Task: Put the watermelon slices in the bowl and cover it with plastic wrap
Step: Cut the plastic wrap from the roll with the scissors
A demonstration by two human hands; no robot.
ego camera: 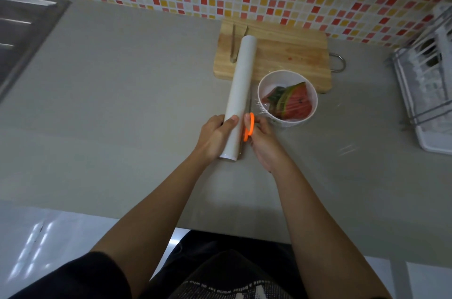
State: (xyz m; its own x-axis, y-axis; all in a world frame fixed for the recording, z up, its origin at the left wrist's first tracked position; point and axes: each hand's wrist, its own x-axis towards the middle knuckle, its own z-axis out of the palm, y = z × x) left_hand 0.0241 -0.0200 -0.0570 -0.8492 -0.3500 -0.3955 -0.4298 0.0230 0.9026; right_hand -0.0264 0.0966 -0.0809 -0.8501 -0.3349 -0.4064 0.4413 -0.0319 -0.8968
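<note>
As the left hand (215, 137) grips the roll (241, 93), shirt (232, 285) reads "better world".

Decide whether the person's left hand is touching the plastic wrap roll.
Touching. The head view shows the left hand gripping the plastic wrap roll near its close end, with the thumb lying over the top and no gap between them.

The grey desk (122, 103) is occupied by a wooden cutting board (288, 54) at its far edge, a white bowl (291, 123) just beside it, and a dish rack (435, 142) at the right edge.
</note>
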